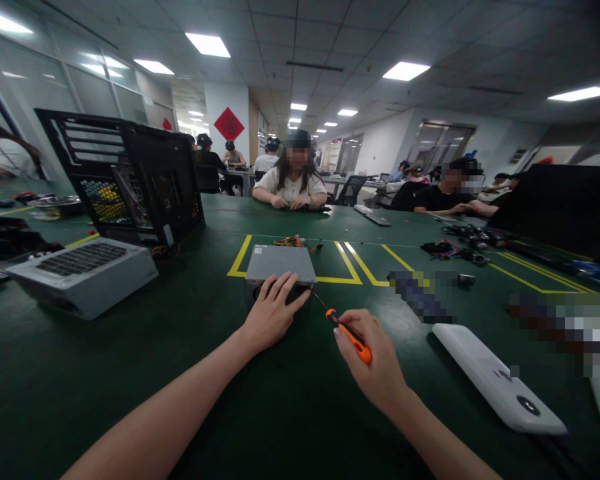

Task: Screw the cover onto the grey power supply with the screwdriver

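A grey computer power supply (280,261) sits on the green table in front of me, its cables coming out at the far side. My left hand (275,313) lies against its near face and top edge, with the fingers stretched out and spread. In my right hand (373,357) is an orange and black screwdriver (351,335), held between thumb and fingers. Its thin shaft points up and left to the near right corner of the power supply. Whether the tip sits in a screw is too small to tell.
To the left stand a second power supply (85,275) and an open black computer case (125,180). A white device (497,377) lies at the right, near cables (455,248) and a black monitor (560,207). Yellow tape (337,280) marks the table (220,413). A person (295,177) sits opposite.
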Action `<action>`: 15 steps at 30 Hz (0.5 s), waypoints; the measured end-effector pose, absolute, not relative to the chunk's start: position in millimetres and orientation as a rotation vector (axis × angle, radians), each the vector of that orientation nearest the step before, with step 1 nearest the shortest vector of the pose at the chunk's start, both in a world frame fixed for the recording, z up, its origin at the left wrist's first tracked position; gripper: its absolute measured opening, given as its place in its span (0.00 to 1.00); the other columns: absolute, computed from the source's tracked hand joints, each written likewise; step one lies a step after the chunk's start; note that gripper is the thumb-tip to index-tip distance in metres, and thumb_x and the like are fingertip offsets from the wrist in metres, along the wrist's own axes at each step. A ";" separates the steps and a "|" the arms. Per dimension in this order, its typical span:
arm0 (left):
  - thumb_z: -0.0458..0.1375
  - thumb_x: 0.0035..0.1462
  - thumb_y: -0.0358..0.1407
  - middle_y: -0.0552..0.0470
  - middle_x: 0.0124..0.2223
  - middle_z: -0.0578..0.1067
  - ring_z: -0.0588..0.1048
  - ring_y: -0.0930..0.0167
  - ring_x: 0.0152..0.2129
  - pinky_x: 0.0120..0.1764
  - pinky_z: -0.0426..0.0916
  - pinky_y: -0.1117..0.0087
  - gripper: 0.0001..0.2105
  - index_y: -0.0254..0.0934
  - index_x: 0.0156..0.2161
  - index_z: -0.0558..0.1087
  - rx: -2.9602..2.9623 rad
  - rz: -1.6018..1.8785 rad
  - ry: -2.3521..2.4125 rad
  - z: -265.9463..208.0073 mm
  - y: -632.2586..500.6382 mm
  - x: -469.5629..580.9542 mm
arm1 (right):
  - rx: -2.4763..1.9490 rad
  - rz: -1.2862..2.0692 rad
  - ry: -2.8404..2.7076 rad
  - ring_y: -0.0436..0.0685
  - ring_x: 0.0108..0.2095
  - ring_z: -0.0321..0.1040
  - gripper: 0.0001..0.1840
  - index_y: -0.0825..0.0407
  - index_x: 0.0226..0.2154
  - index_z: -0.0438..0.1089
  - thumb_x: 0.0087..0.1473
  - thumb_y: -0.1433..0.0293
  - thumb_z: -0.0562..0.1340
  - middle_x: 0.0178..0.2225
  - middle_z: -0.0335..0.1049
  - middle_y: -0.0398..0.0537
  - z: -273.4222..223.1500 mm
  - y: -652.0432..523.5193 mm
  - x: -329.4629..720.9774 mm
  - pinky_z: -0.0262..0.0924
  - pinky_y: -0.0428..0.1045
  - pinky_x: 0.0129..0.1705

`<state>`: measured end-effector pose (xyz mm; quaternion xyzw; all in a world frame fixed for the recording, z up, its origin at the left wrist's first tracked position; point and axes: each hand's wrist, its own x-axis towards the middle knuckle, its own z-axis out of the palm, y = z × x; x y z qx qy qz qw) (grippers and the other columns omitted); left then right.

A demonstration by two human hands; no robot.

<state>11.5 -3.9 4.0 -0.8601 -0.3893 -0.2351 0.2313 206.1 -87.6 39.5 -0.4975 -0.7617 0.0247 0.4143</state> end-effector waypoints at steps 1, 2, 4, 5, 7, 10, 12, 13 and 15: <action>0.54 0.50 0.29 0.41 0.60 0.53 0.50 0.59 0.58 0.56 0.47 0.53 0.27 0.45 0.56 0.58 -2.366 -0.641 -1.072 3.9 -3.9 11.4 | -1.237 0.034 -1.941 0.54 0.31 0.61 0.05 0.51 0.33 0.62 0.52 0.68 0.54 0.29 0.65 0.45 40.0 -87.7 206.1 0.55 0.52 0.35; 0.54 0.50 0.29 0.41 0.60 0.53 0.49 0.59 0.58 0.56 0.47 0.53 0.27 0.45 0.56 0.58 -2.368 -0.638 -1.073 3.7 -3.8 11.3 | -1.222 0.000 -1.977 0.54 0.31 0.61 0.04 0.51 0.32 0.62 0.51 0.70 0.55 0.29 0.64 0.45 40.9 -88.0 205.9 0.54 0.53 0.36; 0.54 0.50 0.30 0.42 0.60 0.53 0.49 0.58 0.58 0.56 0.47 0.53 0.27 0.46 0.56 0.58 -2.367 -0.638 -1.074 3.3 -3.5 11.4 | -1.203 -0.050 -2.045 0.55 0.32 0.60 0.03 0.51 0.31 0.64 0.49 0.71 0.56 0.28 0.63 0.45 43.0 -89.1 205.0 0.53 0.54 0.38; 0.54 0.50 0.30 0.42 0.60 0.53 0.49 0.58 0.58 0.56 0.47 0.53 0.27 0.46 0.56 0.58 -2.365 -0.640 -1.077 3.2 -3.4 11.5 | -1.201 -0.058 -2.066 0.55 0.32 0.60 0.03 0.51 0.30 0.64 0.50 0.70 0.56 0.28 0.63 0.45 43.9 -89.7 204.4 0.53 0.54 0.37; 0.54 0.51 0.30 0.42 0.60 0.53 0.49 0.58 0.58 0.56 0.47 0.53 0.27 0.46 0.56 0.58 -2.357 -0.644 -1.080 3.3 -3.3 11.9 | -1.212 -0.038 -2.068 0.55 0.32 0.60 0.05 0.50 0.30 0.65 0.52 0.68 0.54 0.28 0.64 0.45 44.7 -90.4 203.3 0.54 0.54 0.37; 0.54 0.51 0.30 0.43 0.60 0.54 0.50 0.59 0.58 0.57 0.47 0.53 0.26 0.46 0.56 0.59 -2.350 -0.651 -1.079 4.0 -3.7 12.0 | -1.253 0.051 -1.972 0.55 0.33 0.62 0.08 0.50 0.37 0.63 0.54 0.66 0.52 0.32 0.66 0.47 43.6 -90.3 203.2 0.56 0.52 0.36; 0.54 0.51 0.30 0.44 0.60 0.54 0.50 0.59 0.58 0.57 0.47 0.53 0.26 0.46 0.56 0.59 -2.350 -0.659 -1.072 4.4 -4.2 11.8 | -1.263 0.075 -1.936 0.55 0.33 0.63 0.08 0.50 0.37 0.62 0.54 0.67 0.53 0.32 0.66 0.47 42.6 -90.0 204.1 0.57 0.52 0.35; 0.54 0.50 0.30 0.44 0.60 0.55 0.50 0.59 0.58 0.57 0.47 0.53 0.26 0.46 0.56 0.59 -2.351 -0.661 -1.070 4.6 -4.4 11.7 | -1.256 0.061 -1.952 0.55 0.32 0.63 0.07 0.50 0.36 0.62 0.53 0.69 0.53 0.32 0.66 0.47 42.5 -89.9 204.5 0.57 0.52 0.35; 0.54 0.50 0.30 0.43 0.60 0.54 0.50 0.59 0.58 0.57 0.47 0.53 0.26 0.45 0.56 0.60 -2.352 -0.661 -1.070 4.5 -4.7 11.7 | -1.230 0.003 -2.025 0.55 0.32 0.62 0.05 0.51 0.33 0.64 0.51 0.71 0.54 0.30 0.65 0.46 42.9 -90.2 205.2 0.56 0.53 0.36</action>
